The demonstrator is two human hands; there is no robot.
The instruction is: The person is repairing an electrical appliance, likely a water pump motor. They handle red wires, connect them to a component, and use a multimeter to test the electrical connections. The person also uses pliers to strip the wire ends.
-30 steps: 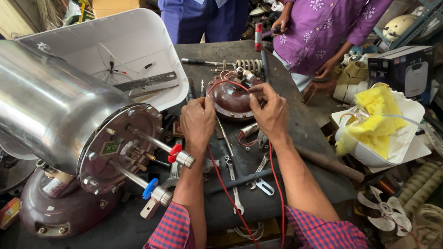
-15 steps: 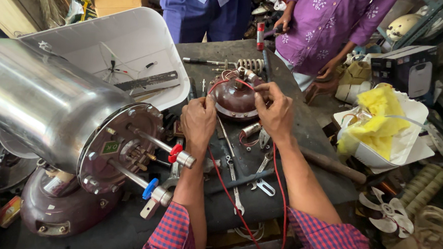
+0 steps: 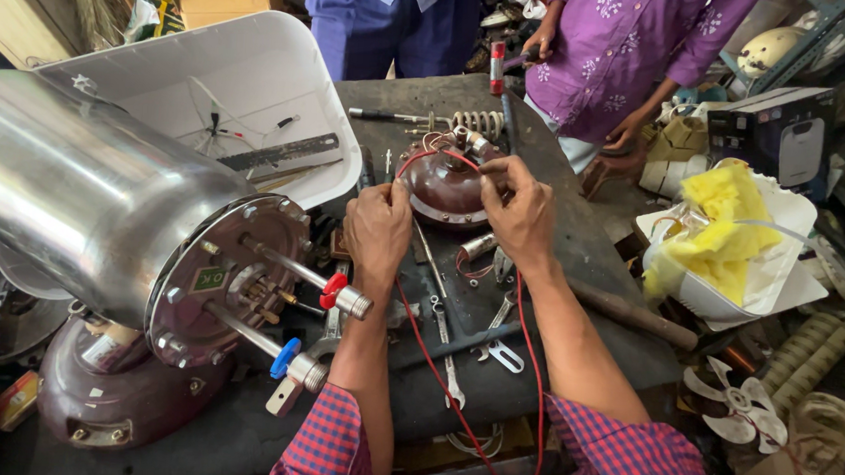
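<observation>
Nearest you, two red wires (image 3: pixel 435 385) run up over the dark table (image 3: pixel 620 284), past loose spanners (image 3: pixel 445 338), to your hands. Your left hand (image 3: pixel 377 228) is closed, braced against the near rim of the maroon domed motor housing (image 3: pixel 444 183), which sits mid-table just ahead. Your right hand (image 3: pixel 519 208) pinches a red wire end between fingertips over the housing's right edge. By the look of it, you are at the wiring step; the next move calls for a steady, fine feed of that end to its terminal. Beyond lie coil springs (image 3: pixel 477 122); left, a steel cylinder (image 3: pixel 91 204).
</observation>
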